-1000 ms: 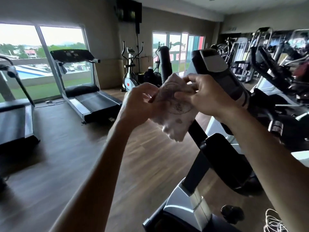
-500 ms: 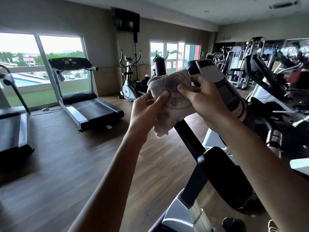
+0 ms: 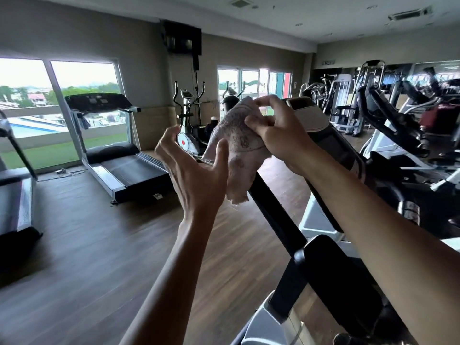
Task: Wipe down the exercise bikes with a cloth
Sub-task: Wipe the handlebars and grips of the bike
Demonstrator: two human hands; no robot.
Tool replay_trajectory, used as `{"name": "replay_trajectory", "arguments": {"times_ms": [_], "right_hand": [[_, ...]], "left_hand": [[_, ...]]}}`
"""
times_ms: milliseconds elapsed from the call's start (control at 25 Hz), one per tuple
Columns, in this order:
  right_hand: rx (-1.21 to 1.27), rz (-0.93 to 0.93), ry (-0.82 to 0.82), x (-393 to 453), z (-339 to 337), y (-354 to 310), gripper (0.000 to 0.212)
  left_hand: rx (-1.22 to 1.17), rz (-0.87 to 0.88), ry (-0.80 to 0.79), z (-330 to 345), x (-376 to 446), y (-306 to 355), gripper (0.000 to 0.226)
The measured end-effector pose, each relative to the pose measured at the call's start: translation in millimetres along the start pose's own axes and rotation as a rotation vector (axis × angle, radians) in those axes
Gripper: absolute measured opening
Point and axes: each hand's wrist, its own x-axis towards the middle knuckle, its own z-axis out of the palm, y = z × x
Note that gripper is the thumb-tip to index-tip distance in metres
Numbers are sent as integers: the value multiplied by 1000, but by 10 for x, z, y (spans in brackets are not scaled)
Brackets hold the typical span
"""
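Observation:
A pale, crumpled cloth (image 3: 240, 148) with faint dark marks hangs in front of me at chest height. My right hand (image 3: 276, 135) pinches its upper part between thumb and fingers. My left hand (image 3: 191, 170) is spread beside it, fingers loosely curved, with only the thumb touching the cloth's left edge. Just behind the cloth stands the exercise bike (image 3: 331, 150), its black and beige console slanting down to the right. A black handlebar post (image 3: 271, 210) runs down beneath the cloth.
Two treadmills (image 3: 119, 155) stand by the windows on the left. An elliptical trainer (image 3: 186, 125) is at the back wall. More bikes and weight machines (image 3: 393, 125) crowd the right side. Dark wooden floor (image 3: 82, 257) stretches between me and the treadmills.
My left hand has let go of the cloth and opened, shifting slightly left. The right hand keeps its pinch and has lifted the cloth a little. My view has tilted upward.

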Motion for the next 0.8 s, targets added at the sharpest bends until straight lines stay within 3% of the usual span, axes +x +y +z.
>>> {"name": "replay_trajectory", "arguments": {"times_ms": [40,120,200,480,600,680,760,800], "right_hand": [[-35,13,0,8,19,-10,27],[-95,26,11,8,68,-49,28],[-159,12,-1,5,111,-77,31],[-168,-6,-37,-84,279,-63,48],[-353,-196,-43,-206,177,-9,72],[-438,-395,-239,-302,52,-29,82],[-480,-448,-435,-315,15,-69,71],[-497,-462,-450,-273,24,-68,54]], "left_hand": [[10,169,-18,-7,-31,-106,80],[29,302,-239,-34,-89,-109,81],[62,270,-353,-38,-90,-147,84],[277,277,-222,-153,52,-248,89],[101,168,-348,-305,162,-172,54],[-50,71,-472,-393,302,-123,23],[-61,81,-567,-468,449,-110,28],[-69,81,-639,-490,497,-116,28]]}}
